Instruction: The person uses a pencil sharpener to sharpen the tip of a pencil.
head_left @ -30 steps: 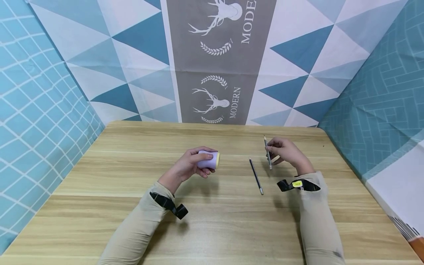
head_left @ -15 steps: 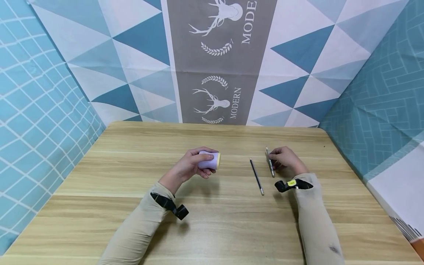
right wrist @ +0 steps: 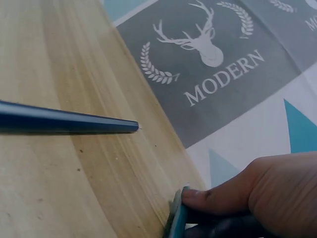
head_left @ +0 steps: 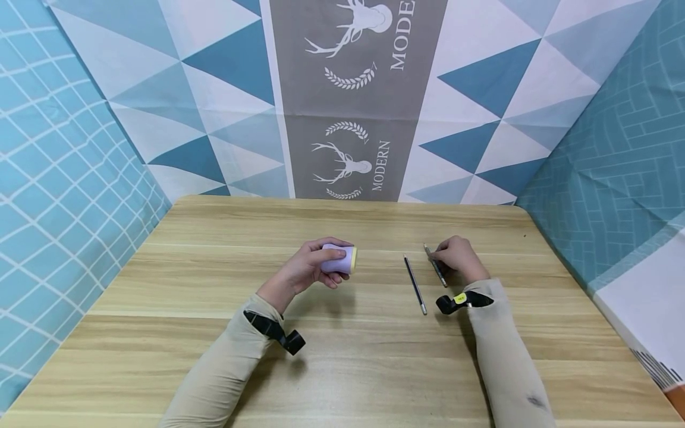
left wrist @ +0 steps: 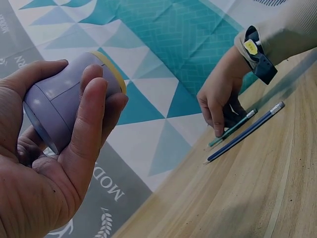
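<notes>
My left hand (head_left: 291,276) grips a lavender cylinder (left wrist: 59,94) with a yellow end, raised above the table; its thumb and fingers curl round the narrow middle. At the right, my right hand (head_left: 461,258) pinches a green pencil (left wrist: 233,128) low over the table, thumb on its side as the right wrist view shows. The lower fingers of that hand are partly hidden. Beside it lies a dark blue pencil (head_left: 414,286), roughly parallel to the green one, its eraser end toward me. Its pointed end also shows in the right wrist view.
The wooden table (head_left: 342,368) ends at a patterned cloth backdrop (head_left: 353,107) with deer and triangles. Blue patterned cloths (head_left: 64,196) hang at both sides. Black straps with small cameras (head_left: 289,342) sit on both wrists.
My right hand has come down toward the table with the green pencil, then moved slightly left, nearer the blue pencil. The left hand with the lavender cylinder stays in place.
</notes>
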Motion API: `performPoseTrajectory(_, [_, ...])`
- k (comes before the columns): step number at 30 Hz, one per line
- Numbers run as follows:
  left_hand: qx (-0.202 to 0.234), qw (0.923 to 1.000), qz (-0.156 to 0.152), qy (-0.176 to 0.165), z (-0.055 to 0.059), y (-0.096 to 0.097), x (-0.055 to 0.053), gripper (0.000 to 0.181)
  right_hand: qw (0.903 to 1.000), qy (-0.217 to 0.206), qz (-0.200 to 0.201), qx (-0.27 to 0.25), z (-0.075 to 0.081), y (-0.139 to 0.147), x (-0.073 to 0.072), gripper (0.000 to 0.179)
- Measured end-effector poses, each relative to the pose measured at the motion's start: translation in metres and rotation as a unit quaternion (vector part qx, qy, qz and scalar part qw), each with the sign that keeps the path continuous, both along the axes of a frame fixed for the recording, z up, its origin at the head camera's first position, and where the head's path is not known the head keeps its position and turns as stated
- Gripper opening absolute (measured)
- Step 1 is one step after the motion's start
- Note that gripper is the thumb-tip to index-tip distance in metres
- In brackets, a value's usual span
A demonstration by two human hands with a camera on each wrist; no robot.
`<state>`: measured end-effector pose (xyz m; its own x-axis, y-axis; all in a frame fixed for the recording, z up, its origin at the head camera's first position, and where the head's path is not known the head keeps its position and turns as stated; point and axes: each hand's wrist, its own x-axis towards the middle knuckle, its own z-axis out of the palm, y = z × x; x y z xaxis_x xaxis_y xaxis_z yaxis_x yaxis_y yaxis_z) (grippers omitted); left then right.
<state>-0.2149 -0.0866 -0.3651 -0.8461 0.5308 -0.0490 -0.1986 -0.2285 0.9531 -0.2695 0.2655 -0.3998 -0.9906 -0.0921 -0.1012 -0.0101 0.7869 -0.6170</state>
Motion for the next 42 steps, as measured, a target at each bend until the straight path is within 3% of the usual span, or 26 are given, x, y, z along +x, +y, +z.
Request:
performPoseTrajectory(6, [0.003,1.0000,-0.001,-0.003,-0.001,0.000,0.000,0.031,0.9998,0.005,-0.010,0.019,-0.002,-0.004,-0.001,0.020])
performPoseTrajectory(20, [-0.001,1.0000,-0.001,-0.003,-0.003,0.000,-0.002,0.028,0.9999,-0.010,-0.007,0.009,0.000,-0.002,0.000,0.026])
performPoseTrajectory(33, [-0.001,1.0000,0.002,-0.001,-0.001,0.000,-0.002,0.027,0.9999,0.000,0.005,-0.012,0.033,-0.010,0.015,0.040])
performPoseTrajectory(37, [-0.003,1.0000,0.005,-0.004,-0.001,0.000,-0.002,0.026,0.9993,-0.021,0.024,-0.020,0.039,-0.020,0.018,0.040])
performPoseTrajectory(42, [-0.001,1.0000,0.004,-0.005,-0.002,0.000,-0.002,0.026,0.9960,-0.074,0.048,-0.018,0.036,-0.028,0.017,0.037])
